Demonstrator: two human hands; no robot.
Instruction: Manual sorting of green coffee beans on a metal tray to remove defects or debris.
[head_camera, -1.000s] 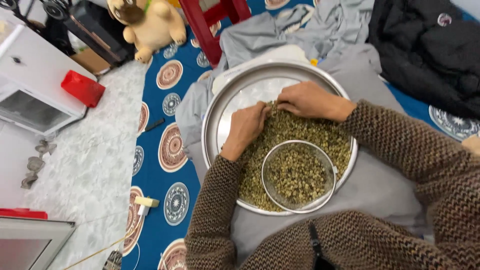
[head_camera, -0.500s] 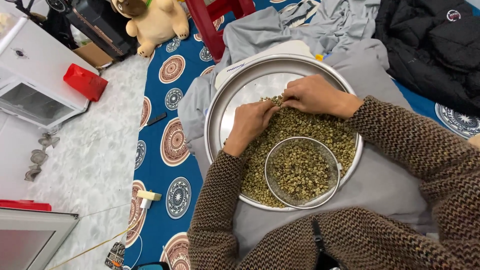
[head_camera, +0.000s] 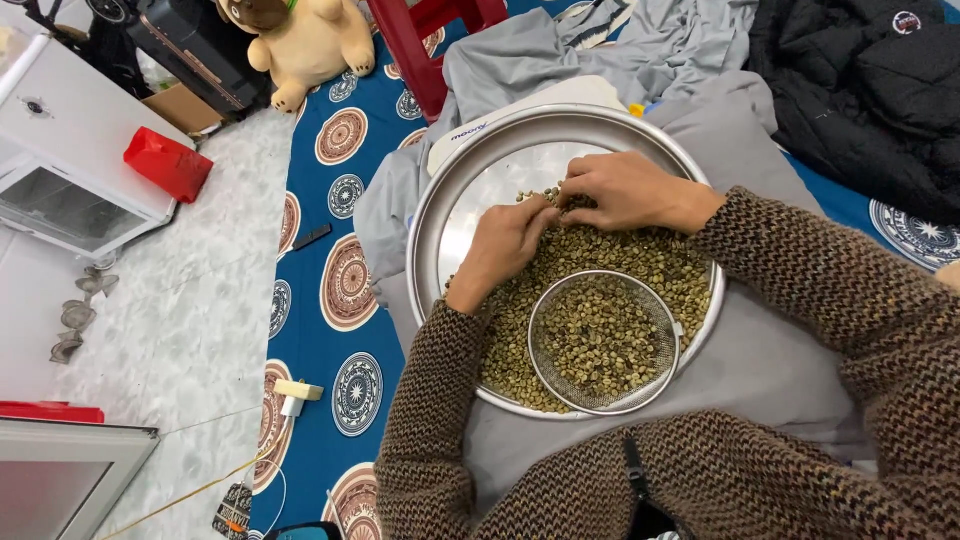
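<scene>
A wide round metal tray (head_camera: 470, 190) rests on my lap over a grey cloth (head_camera: 770, 360). A heap of small green-brown beans (head_camera: 660, 260) covers its near half. A round wire-mesh sieve (head_camera: 604, 342) full of the same beans sits on the heap. My left hand (head_camera: 503, 243) lies palm down on the beans at the heap's far edge, fingers curled. My right hand (head_camera: 622, 190) rests just beyond it, fingertips pinching at the beans where heap meets bare metal. Whether either hand holds beans is hidden.
A blue patterned mat (head_camera: 340, 290) lies to the left, then pale marble floor (head_camera: 180, 330). On that side are a white box appliance (head_camera: 70, 170), a red packet (head_camera: 168, 164), a plush toy (head_camera: 300, 40) and a red stool (head_camera: 430, 40). A black jacket (head_camera: 860, 90) lies at far right.
Both hands have stayed at the heap's far edge with small finger movements among the beans. The view has shifted slightly, so the tray sits a little lower and more to the right.
</scene>
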